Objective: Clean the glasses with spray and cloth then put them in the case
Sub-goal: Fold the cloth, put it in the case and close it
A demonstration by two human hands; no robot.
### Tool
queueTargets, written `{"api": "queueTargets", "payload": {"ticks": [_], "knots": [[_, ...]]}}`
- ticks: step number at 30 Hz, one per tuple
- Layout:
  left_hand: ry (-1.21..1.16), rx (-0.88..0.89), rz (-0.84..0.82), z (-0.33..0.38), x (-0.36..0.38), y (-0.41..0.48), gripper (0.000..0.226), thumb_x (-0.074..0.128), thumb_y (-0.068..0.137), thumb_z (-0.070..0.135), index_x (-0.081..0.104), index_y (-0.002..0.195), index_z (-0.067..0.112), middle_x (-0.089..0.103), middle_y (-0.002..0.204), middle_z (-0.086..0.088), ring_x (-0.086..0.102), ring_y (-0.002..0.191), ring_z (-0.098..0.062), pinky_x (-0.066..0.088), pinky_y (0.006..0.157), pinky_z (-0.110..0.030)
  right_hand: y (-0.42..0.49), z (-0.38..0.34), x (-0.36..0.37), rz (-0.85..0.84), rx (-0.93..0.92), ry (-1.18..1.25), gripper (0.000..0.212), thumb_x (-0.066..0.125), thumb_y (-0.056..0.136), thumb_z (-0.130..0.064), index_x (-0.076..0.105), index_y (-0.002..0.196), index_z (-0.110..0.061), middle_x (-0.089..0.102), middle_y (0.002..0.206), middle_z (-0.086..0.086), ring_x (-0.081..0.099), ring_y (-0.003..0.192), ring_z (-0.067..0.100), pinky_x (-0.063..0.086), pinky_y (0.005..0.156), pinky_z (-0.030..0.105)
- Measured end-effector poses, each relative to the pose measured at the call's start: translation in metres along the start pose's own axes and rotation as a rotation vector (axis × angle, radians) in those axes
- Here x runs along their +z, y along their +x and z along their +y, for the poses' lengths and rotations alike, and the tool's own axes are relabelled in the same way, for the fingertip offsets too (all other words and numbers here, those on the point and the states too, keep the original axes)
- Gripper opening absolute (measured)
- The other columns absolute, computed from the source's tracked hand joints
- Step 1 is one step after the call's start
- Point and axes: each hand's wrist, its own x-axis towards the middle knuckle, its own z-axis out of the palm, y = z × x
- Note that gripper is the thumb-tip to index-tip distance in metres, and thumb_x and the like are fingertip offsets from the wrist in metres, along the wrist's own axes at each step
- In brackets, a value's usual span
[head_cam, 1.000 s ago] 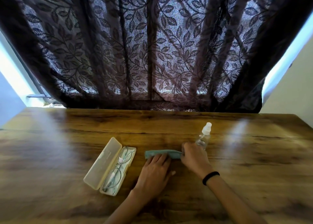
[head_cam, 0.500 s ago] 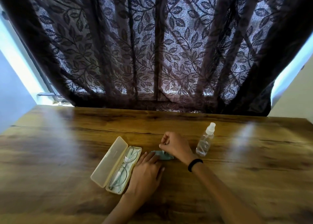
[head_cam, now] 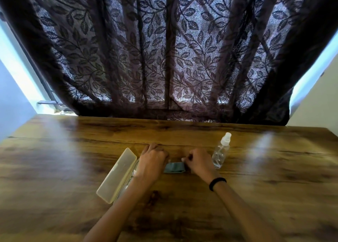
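So we've got our left hand (head_cam: 152, 162) palm-down over the near edge of the open case (head_cam: 117, 177), knuckles up and fingers curled loosely, and honestly we can't tell if it's gripping anything underneath. The case itself is a pale cream hard shell lying at an angle on the wooden table (head_cam: 54, 168), lid flipped out to the left. The glasses (head_cam: 134, 172) sit in the tray half, but only a sliver of frame shows past our wrist, so most of them are hidden. Our right hand (head_cam: 198, 162) is bunched up with the fingertips pinched together at the right end of the teal cloth (head_cam: 174, 167), which lies folded flat on the table between both hands. It looks like we're nipping its corner, though the contact spot is a bit blurry. Just beside the right hand, on its far right side, the clear spray bottle (head_cam: 221, 153) with a white nozzle stands upright. There's a black band (head_cam: 217, 183) on our right wrist. Behind the table hangs a dark curtain (head_cam: 164, 49) with a leaf pattern, daylight showing through.
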Motion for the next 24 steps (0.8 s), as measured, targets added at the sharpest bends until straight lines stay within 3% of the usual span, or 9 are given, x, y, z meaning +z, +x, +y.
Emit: {"api": "queueTargets", "payload": {"ticks": [4, 8, 12, 17, 20, 24], "knots": [[0.143, 0.063, -0.243, -0.003, 0.011, 0.013, 0.039, 0.059, 0.084, 0.037, 0.056, 0.118, 0.019, 0.05, 0.13, -0.004, 0.027, 0.13, -0.024, 0.023, 0.11, -0.042, -0.001, 0.008, 0.008, -0.069, 0.083, 0.058, 0.023, 0.068, 0.079, -0.037, 0.055, 0.072, -0.019, 0.058, 0.069, -0.006, 0.057, 0.063, 0.011, 0.047, 0.056, 0.022], [0.069, 0.077, -0.266, -0.006, 0.018, 0.017, 0.041, 0.064, 0.081, 0.034, 0.057, 0.117, 0.018, 0.048, 0.129, -0.003, 0.025, 0.13, -0.023, 0.028, 0.106, -0.04, -0.001, 0.011, 0.013, -0.145, 0.111, 0.15, 0.017, 0.07, 0.078, -0.028, 0.054, 0.073, -0.024, 0.054, 0.076, -0.009, 0.055, 0.073, 0.009, 0.05, 0.069, 0.026], [-0.033, 0.082, -0.269, -0.007, 0.017, 0.018, 0.04, 0.065, 0.081, 0.027, 0.055, 0.12, 0.023, 0.051, 0.129, 0.0, 0.034, 0.127, -0.021, 0.032, 0.103, -0.037, -0.005, 0.008, 0.009, -0.154, 0.097, 0.436, 0.017, 0.067, 0.081, -0.019, 0.055, 0.071, -0.025, 0.059, 0.079, -0.009, 0.06, 0.077, 0.01, 0.051, 0.063, 0.019], [-0.413, 0.0, -0.186, -0.01, 0.008, 0.006, 0.027, 0.066, 0.081, 0.014, 0.057, 0.105, 0.022, 0.063, 0.109, 0.002, 0.058, 0.102, -0.013, 0.048, 0.086, -0.024, -0.01, -0.007, -0.004, -0.142, 0.017, 0.778, 0.013, 0.062, 0.083, -0.007, 0.054, 0.077, -0.015, 0.063, 0.084, 0.001, 0.064, 0.078, 0.01, 0.054, 0.057, 0.015], [-0.666, -0.054, -0.085, -0.017, -0.007, -0.007, 0.026, 0.069, 0.078, 0.013, 0.051, 0.092, 0.026, 0.064, 0.092, 0.006, 0.063, 0.09, -0.011, 0.053, 0.074, -0.023, -0.009, -0.02, -0.012, -0.123, -0.039, 0.861, 0.009, 0.063, 0.083, -0.007, 0.056, 0.086, -0.012, 0.064, 0.088, 0.004, 0.064, 0.078, 0.01, 0.053, 0.057, 0.015], [-1.003, -0.152, 0.004, -0.032, -0.026, -0.031, 0.032, 0.073, 0.075, 0.012, 0.051, 0.096, 0.021, 0.066, 0.082, -0.004, 0.067, 0.076, -0.017, 0.056, 0.065, -0.03, -0.009, -0.045, -0.017, -0.174, -0.13, 0.919, 0.009, 0.065, 0.082, -0.008, 0.059, 0.088, -0.01, 0.063, 0.087, 0.005, 0.063, 0.08, 0.011, 0.054, 0.059, 0.015]]}}
